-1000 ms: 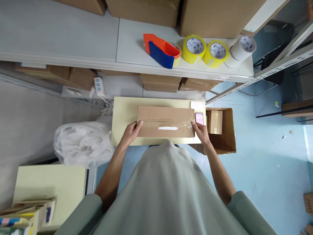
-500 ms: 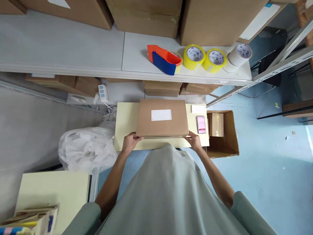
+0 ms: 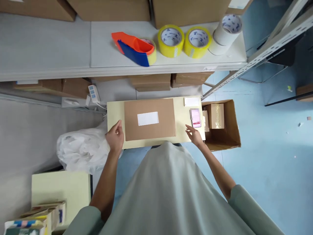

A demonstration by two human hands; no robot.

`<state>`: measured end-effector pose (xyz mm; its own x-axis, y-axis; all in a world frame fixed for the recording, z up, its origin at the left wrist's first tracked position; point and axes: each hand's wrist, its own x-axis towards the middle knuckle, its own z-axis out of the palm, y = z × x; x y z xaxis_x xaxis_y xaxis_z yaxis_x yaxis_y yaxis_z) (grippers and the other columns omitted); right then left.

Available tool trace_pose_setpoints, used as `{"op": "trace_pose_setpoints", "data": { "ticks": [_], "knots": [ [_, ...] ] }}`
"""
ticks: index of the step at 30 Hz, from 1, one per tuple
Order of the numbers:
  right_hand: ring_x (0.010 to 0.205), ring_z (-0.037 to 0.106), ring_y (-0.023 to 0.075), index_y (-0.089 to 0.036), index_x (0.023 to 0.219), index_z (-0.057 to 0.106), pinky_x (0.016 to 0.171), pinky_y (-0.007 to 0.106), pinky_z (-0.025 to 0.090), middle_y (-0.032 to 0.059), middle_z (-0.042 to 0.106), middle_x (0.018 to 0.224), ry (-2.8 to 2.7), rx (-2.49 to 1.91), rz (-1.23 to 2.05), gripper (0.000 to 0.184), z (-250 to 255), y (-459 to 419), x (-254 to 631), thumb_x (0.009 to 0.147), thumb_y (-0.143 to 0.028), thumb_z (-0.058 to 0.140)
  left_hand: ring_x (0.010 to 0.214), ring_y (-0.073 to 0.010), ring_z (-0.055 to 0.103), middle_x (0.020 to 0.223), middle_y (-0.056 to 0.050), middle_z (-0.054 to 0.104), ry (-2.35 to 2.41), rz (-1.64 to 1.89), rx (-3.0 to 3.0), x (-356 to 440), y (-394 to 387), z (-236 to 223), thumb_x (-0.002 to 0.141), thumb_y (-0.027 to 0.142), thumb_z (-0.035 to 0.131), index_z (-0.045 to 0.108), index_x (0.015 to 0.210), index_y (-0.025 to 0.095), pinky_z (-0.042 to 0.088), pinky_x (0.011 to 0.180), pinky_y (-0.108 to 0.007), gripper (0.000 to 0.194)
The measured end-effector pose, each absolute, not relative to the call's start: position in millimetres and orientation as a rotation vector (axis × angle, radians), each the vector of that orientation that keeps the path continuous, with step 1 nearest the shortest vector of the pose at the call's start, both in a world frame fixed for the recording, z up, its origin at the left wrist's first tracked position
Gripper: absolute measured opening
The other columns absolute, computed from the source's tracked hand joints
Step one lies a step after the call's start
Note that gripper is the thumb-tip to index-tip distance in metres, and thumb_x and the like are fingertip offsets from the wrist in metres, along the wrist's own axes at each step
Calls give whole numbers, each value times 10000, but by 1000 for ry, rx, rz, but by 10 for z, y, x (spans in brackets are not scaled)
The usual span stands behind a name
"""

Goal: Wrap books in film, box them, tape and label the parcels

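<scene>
- From my remote seat, I have the brown box [image 3: 151, 131] lying flat on the pale table [image 3: 116, 109], its upper face unbroken and bearing a white label [image 3: 148, 118]; I judge setting it down and labelling that face as done.
- Its underside is hidden from me, so I cannot tell whether any sealing is left there.
- My left hand [image 3: 115, 137] is just beside the box's left edge, apart from it, thumb and fingers drawn together; whether they pinch something small, I can't tell.
- My right hand [image 3: 194, 135] is off the box, fingers loosely spread, holding nothing, near the phone [image 3: 195, 118].
- Right of the table, an open carton [image 3: 231, 129] contains a taped small box [image 3: 217, 116] and a smaller parcel [image 3: 205, 121] beside it; anything underneath is hidden.
- To the left, a translucent bag [image 3: 81, 147] bulges with whitish material.
</scene>
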<state>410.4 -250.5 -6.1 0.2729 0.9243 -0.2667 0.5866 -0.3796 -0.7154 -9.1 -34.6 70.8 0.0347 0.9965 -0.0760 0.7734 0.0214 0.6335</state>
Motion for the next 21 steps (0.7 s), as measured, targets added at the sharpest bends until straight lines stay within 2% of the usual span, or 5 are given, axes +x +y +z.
{"op": "trace_pose_setpoints", "data": {
  "ticks": [3,6,9,13,21],
  "knots": [
    [1129,860,330,-221,1515,738,1007,529,710,129,831,1384,-1277,-2108,845,471,-57,-2450,4452,1105,-362,553,1292,-299,787,1383,-72,825,1582,790,1840,615,-346,932,1074,487,673,821,1178,205,625,1186,-532,335],
    [1223,827,354,-188,1505,746,1066,544,679,152,807,1432,-1275,-2103,757,497,-83,-2324,4780,1119,-388,505,1243,-275,808,1328,-55,846,1319,811,1875,1503,-445,1044,1101,422,637,824,898,228,643,1168,-485,337],
    [1291,795,354,-174,1487,755,1117,542,652,169,797,1445,-1248,-2064,698,522,-150,-2145,5080,1136,-437,473,1253,-262,810,1332,-78,845,1164,689,1822,2342,-557,890,1138,393,558,841,1215,219,651,1164,-452,341],
    [1322,765,346,-173,1493,747,1145,530,633,184,772,1477,-1177,-2008,701,564,-332,-1853,5444,1138,-528,490,1344,-251,772,1490,-129,769,1036,570,1664,3201,-528,268,1146,241,422,683,1540,165,627,1200,-424,478],
    [1329,729,307,-143,1576,654,1151,464,625,228,664,1552,-929,-2004,815,621,-1003,-1373,5861,1125,-551,534,1347,-299,743,1578,-219,674,1436,350,1473,3858,-62,-973,923,33,565,649,1522,131,586,1205,-486,613]
  ]
}}
